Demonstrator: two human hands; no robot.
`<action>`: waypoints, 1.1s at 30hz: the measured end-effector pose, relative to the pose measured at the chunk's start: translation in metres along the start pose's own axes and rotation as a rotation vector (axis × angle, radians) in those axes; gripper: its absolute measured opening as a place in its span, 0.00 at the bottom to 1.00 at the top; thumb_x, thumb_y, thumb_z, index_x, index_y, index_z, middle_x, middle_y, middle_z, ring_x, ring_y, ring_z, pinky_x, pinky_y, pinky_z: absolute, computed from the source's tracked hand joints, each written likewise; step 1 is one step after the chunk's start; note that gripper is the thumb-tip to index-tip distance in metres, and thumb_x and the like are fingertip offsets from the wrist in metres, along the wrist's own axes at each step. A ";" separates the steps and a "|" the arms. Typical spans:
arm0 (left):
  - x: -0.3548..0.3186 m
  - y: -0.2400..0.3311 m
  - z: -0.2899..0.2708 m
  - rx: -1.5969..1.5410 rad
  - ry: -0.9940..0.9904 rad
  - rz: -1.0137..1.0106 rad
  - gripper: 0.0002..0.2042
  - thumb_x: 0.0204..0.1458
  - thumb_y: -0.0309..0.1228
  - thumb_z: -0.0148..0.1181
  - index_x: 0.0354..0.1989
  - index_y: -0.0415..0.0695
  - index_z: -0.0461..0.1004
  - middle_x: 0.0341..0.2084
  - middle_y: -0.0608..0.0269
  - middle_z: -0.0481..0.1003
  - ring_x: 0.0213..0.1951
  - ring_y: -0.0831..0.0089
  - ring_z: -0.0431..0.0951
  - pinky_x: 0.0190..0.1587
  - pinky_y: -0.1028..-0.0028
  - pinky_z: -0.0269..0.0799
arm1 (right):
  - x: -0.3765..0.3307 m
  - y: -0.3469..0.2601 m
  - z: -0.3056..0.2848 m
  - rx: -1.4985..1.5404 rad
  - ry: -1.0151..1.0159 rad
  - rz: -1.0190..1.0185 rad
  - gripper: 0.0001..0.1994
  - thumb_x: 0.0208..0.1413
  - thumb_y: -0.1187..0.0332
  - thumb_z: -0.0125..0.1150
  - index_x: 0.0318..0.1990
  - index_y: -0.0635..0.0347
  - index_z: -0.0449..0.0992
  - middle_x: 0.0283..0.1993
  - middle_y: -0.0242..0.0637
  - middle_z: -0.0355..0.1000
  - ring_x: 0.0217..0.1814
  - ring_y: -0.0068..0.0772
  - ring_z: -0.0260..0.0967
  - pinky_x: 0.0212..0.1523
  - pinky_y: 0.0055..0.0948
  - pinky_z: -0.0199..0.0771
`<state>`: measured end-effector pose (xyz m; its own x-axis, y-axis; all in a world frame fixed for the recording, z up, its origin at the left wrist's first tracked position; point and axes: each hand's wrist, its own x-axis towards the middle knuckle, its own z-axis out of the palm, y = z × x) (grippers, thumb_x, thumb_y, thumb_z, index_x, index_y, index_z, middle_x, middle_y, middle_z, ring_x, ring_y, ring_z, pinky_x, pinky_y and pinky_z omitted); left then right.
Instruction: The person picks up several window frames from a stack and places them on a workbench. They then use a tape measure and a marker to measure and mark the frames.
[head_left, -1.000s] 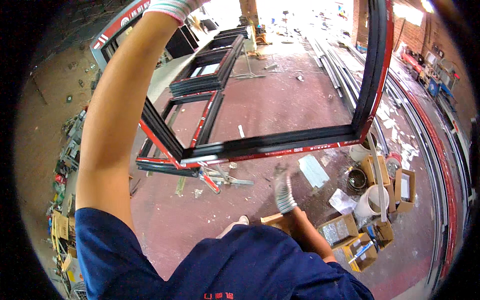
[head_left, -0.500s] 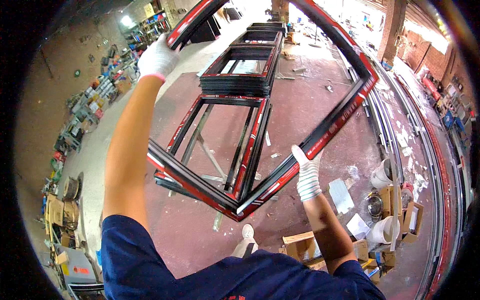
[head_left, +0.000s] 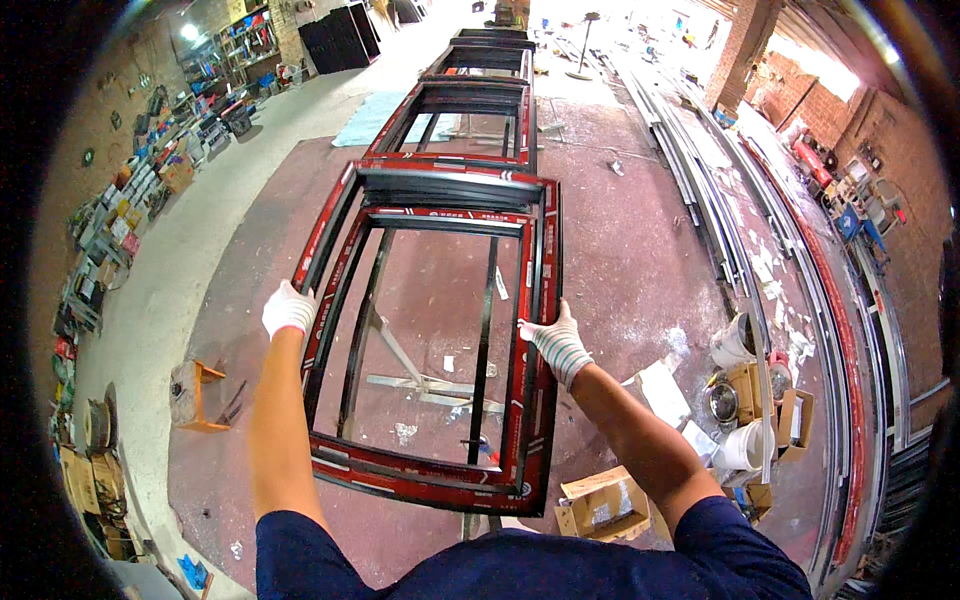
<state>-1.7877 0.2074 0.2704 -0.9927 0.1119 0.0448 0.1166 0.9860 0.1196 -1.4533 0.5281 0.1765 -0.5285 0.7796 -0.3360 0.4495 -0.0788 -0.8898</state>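
Observation:
Both my hands wear white knit gloves and hold a rectangular black window frame with red printed film. My left hand is closed on its left side, my right hand on its right side, thumb on the inner edge. The held frame lies nearly level, over or around a smaller similar frame; whether they touch cannot be told. Through the opening show dark bars and a pale metal stand below.
Stacked frames run away in a row ahead. Long metal profiles lie along the right. At lower right are an open cardboard box, white buckets and scraps. A small orange-legged stool stands left; tools and boxes line the left wall.
The held frame has come down from a raised, tilted position and turned square with the row of frames. Both hands lowered with it, and my right hand moved left.

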 end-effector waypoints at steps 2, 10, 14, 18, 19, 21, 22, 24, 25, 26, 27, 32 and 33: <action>0.008 -0.011 0.026 0.063 -0.029 -0.008 0.23 0.56 0.51 0.62 0.49 0.44 0.75 0.45 0.45 0.81 0.49 0.50 0.82 0.54 0.57 0.78 | 0.004 -0.003 0.014 -0.145 0.003 0.052 0.57 0.40 0.61 0.80 0.76 0.56 0.48 0.70 0.52 0.56 0.70 0.53 0.62 0.67 0.45 0.69; 0.012 -0.020 0.060 -0.003 -0.168 -0.020 0.26 0.58 0.52 0.58 0.54 0.42 0.73 0.48 0.42 0.80 0.52 0.48 0.80 0.56 0.55 0.75 | 0.000 -0.006 0.039 -0.204 0.107 -0.096 0.49 0.38 0.69 0.77 0.69 0.67 0.55 0.53 0.48 0.71 0.55 0.41 0.70 0.57 0.36 0.74; 0.019 -0.017 0.056 0.090 -0.184 -0.009 0.27 0.58 0.53 0.58 0.54 0.42 0.73 0.47 0.43 0.80 0.52 0.51 0.81 0.55 0.57 0.76 | 0.014 0.016 0.033 -0.053 -0.017 -0.123 0.56 0.38 0.71 0.76 0.76 0.62 0.45 0.62 0.48 0.59 0.59 0.43 0.67 0.58 0.35 0.73; 0.023 -0.021 0.062 0.103 -0.175 -0.026 0.26 0.58 0.53 0.58 0.53 0.42 0.73 0.47 0.44 0.81 0.51 0.50 0.81 0.55 0.58 0.76 | 0.008 0.003 0.035 -0.084 -0.031 -0.051 0.60 0.38 0.68 0.78 0.78 0.58 0.42 0.66 0.49 0.59 0.64 0.48 0.67 0.65 0.36 0.71; 0.024 -0.022 0.063 0.104 -0.171 -0.025 0.26 0.58 0.53 0.58 0.53 0.42 0.73 0.47 0.44 0.81 0.51 0.50 0.81 0.55 0.58 0.76 | 0.007 0.002 0.036 -0.098 -0.027 -0.036 0.61 0.38 0.68 0.79 0.78 0.57 0.42 0.67 0.49 0.59 0.64 0.49 0.67 0.66 0.37 0.71; 0.026 -0.026 0.062 0.103 -0.171 -0.028 0.27 0.58 0.54 0.58 0.54 0.42 0.73 0.48 0.44 0.80 0.52 0.50 0.81 0.56 0.58 0.76 | 0.012 0.005 0.042 -0.124 -0.008 -0.071 0.60 0.37 0.67 0.79 0.78 0.55 0.43 0.68 0.49 0.59 0.65 0.49 0.67 0.66 0.37 0.71; 0.027 -0.026 0.063 0.107 -0.173 -0.024 0.28 0.58 0.54 0.58 0.54 0.41 0.73 0.48 0.43 0.80 0.52 0.50 0.81 0.56 0.57 0.76 | 0.015 0.009 0.045 -0.138 0.000 -0.086 0.60 0.37 0.67 0.79 0.78 0.54 0.43 0.68 0.49 0.59 0.65 0.49 0.67 0.66 0.37 0.71; 0.029 -0.025 0.067 0.119 -0.184 -0.019 0.29 0.57 0.55 0.57 0.54 0.41 0.73 0.48 0.43 0.80 0.52 0.50 0.81 0.56 0.57 0.76 | 0.016 0.011 0.045 -0.112 0.002 -0.070 0.58 0.38 0.66 0.78 0.77 0.54 0.46 0.67 0.51 0.62 0.64 0.50 0.69 0.64 0.39 0.72; 0.028 -0.025 0.069 0.117 -0.177 -0.006 0.31 0.57 0.56 0.57 0.55 0.39 0.72 0.49 0.42 0.79 0.53 0.49 0.80 0.57 0.57 0.75 | 0.009 0.001 0.039 -0.100 -0.009 -0.068 0.57 0.38 0.66 0.78 0.77 0.54 0.47 0.67 0.51 0.63 0.64 0.50 0.69 0.64 0.40 0.72; 0.027 -0.027 0.068 0.113 -0.189 0.001 0.33 0.56 0.57 0.58 0.57 0.38 0.70 0.50 0.40 0.79 0.54 0.48 0.80 0.58 0.56 0.75 | 0.003 -0.003 0.036 -0.086 -0.018 -0.065 0.56 0.38 0.65 0.78 0.77 0.55 0.48 0.66 0.52 0.63 0.63 0.50 0.69 0.64 0.40 0.72; 0.026 -0.025 0.068 0.087 -0.183 0.017 0.35 0.55 0.57 0.59 0.58 0.38 0.69 0.51 0.39 0.78 0.54 0.48 0.79 0.58 0.55 0.74 | 0.003 0.003 0.031 -0.083 0.004 -0.125 0.54 0.39 0.64 0.77 0.76 0.57 0.51 0.65 0.53 0.65 0.62 0.50 0.70 0.63 0.40 0.73; -0.021 -0.003 0.072 0.024 0.083 0.146 0.41 0.51 0.51 0.66 0.70 0.43 0.59 0.60 0.42 0.69 0.64 0.47 0.68 0.67 0.53 0.62 | -0.020 0.078 -0.013 0.088 0.042 -0.287 0.41 0.57 0.56 0.70 0.72 0.68 0.58 0.69 0.59 0.60 0.72 0.53 0.59 0.73 0.39 0.58; -0.041 -0.002 0.074 0.000 0.223 0.280 0.40 0.52 0.49 0.65 0.70 0.41 0.59 0.61 0.42 0.68 0.65 0.47 0.66 0.69 0.54 0.58 | -0.035 0.101 -0.032 0.052 0.066 -0.306 0.40 0.57 0.56 0.69 0.71 0.68 0.59 0.70 0.59 0.60 0.73 0.53 0.59 0.73 0.40 0.58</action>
<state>-1.7492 0.2103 0.1945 -0.8912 0.3479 0.2912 0.3832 0.9208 0.0724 -1.3660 0.5128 0.1087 -0.5846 0.8107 -0.0307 0.2387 0.1357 -0.9616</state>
